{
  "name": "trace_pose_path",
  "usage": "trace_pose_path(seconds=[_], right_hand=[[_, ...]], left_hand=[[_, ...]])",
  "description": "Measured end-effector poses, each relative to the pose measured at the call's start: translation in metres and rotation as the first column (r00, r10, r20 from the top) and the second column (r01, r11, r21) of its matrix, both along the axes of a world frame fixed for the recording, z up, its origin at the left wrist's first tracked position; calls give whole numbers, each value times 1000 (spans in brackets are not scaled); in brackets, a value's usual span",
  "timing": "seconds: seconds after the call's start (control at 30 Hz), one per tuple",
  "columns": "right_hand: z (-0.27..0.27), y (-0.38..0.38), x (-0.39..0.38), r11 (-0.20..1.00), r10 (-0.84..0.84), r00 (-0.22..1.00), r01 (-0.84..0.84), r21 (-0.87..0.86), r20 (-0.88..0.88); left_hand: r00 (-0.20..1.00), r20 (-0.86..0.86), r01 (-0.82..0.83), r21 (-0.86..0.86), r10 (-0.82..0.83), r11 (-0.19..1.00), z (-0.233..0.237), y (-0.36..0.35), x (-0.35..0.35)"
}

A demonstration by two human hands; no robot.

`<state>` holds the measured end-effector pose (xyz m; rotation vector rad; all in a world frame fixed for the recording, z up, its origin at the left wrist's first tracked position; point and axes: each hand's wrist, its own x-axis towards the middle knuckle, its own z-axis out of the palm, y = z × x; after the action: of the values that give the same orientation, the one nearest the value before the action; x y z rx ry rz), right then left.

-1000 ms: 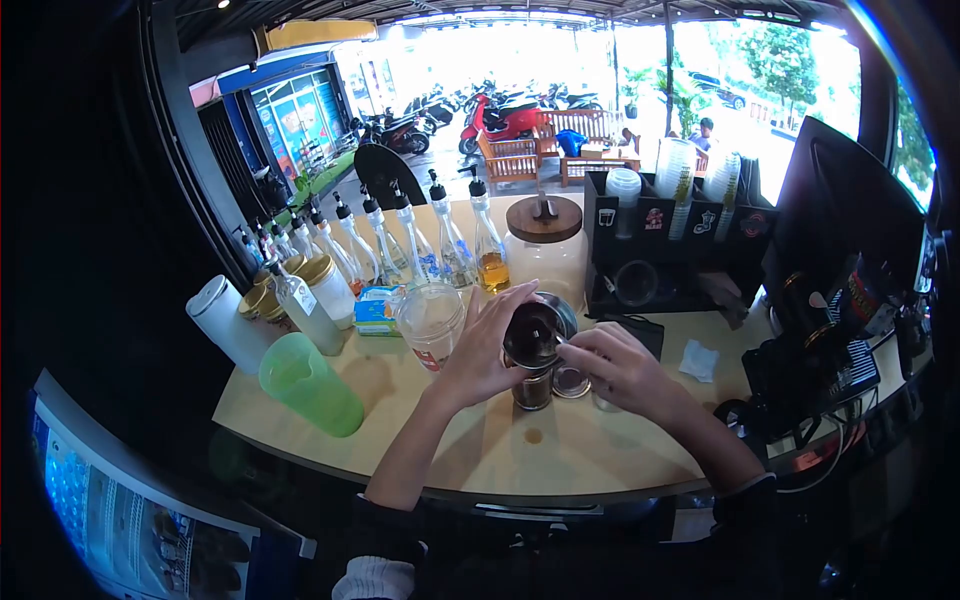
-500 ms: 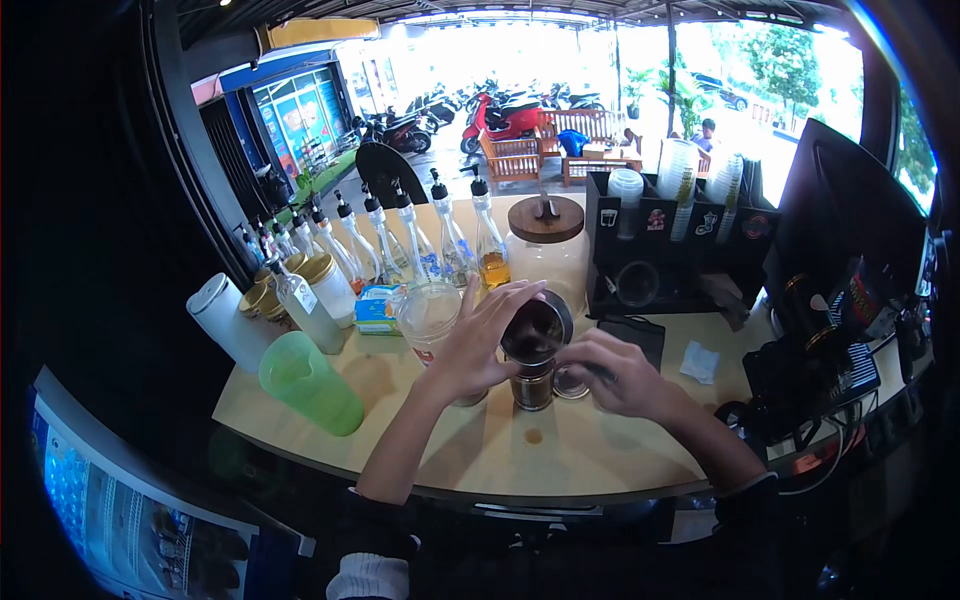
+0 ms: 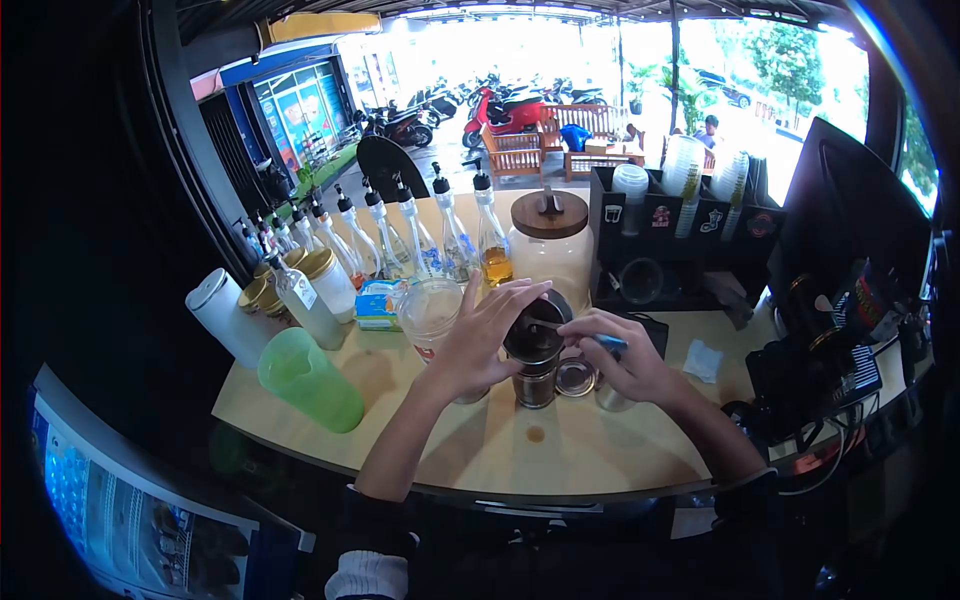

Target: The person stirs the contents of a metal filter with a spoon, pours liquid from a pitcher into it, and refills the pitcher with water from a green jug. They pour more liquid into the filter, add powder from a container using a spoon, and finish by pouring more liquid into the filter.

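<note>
My left hand (image 3: 478, 345) is wrapped round the side of a metal cup (image 3: 538, 352), dark inside, tilted with its mouth toward me. The cup is right above a small jar (image 3: 535, 391) with brown contents. In my right hand (image 3: 632, 362) is a spoon (image 3: 612, 342) with a blue handle, gripped between thumb and fingers, its other end reaching into the cup. A round metal lid (image 3: 576, 377) lies to the right of the jar. Partly behind my left hand stands a clear plastic cup (image 3: 432, 303).
A green pitcher (image 3: 311, 381) and white canisters (image 3: 224, 312) stand left. Pump bottles (image 3: 423, 240) line the back beside a wood-lidded glass jar (image 3: 550, 250). A black cup organizer (image 3: 640, 250) is at back right; a white tissue (image 3: 704, 360) lies right. A brown spot (image 3: 536, 434) marks the counter.
My right hand has turned and shifted slightly, so the spoon's blue handle and its part inside the cup now show. My left hand and the cup stay nearly where they were.
</note>
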<state>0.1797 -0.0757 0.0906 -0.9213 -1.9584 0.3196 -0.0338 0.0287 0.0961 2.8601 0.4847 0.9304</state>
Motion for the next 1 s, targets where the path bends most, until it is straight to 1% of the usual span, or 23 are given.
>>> trace_pose_path(seconds=[0.07, 0.1, 0.17, 0.2, 0.27, 0.3, 0.33, 0.4, 0.53, 0.6, 0.73, 0.8, 0.93, 1.0], right_hand=[[1, 3, 2, 983, 34, 995, -50, -178, -94], [-1, 4, 4, 983, 36, 995, -53, -178, -94], [-3, 7, 8, 957, 40, 975, -101, -270, -220], [-2, 7, 6, 957, 42, 975, -103, -272, -220], [1, 7, 4, 935, 6, 930, -135, -329, -367], [-1, 10, 7, 915, 11, 945, -142, -378, -328], [0, 10, 8, 914, 12, 944, -144, -378, -330], [4, 9, 9, 928, -1, 961, -102, -357, -277], [9, 12, 11, 935, 22, 952, -128, -330, -306], [11, 14, 13, 940, 28, 985, -85, -331, -173], [16, 17, 12, 962, 1, 980, -55, -269, -198], [20, 17, 14, 968, 6, 998, -20, -249, -58], [22, 18, 11, 982, -4, 995, -14, -188, -96], [21, 20, 13, 979, -12, 1000, 16, -204, 18]], left_hand=[[1000, -7, -4, -2, 4, 1000, 1, 1, 0], [1000, -14, -8, -2, 8, 1000, 1, 2, -1], [1000, -16, -13, 4, 13, 1000, 0, 3, -1], [1000, -19, -16, 7, 16, 1000, -1, 3, -1], [1000, -21, -11, 9, 11, 1000, -1, 3, 0], [1000, -22, -5, 13, 6, 1000, 0, 3, 0], [1000, -24, -7, 12, 7, 1000, 0, 3, 0], [999, -32, -7, 17, 8, 1000, 0, 3, 0], [1000, -31, -2, 36, 3, 999, 1, 3, 0], [999, -49, -6, 49, 9, 999, 1, 3, 0], [999, -46, 2, 67, 2, 998, 3, 2, 1], [998, -67, 5, 81, 1, 997, 5, 1, 1], [997, -80, 7, 66, -2, 998, 6, -1, 3], [996, -91, 4, 73, 2, 997, 5, -2, 3]])
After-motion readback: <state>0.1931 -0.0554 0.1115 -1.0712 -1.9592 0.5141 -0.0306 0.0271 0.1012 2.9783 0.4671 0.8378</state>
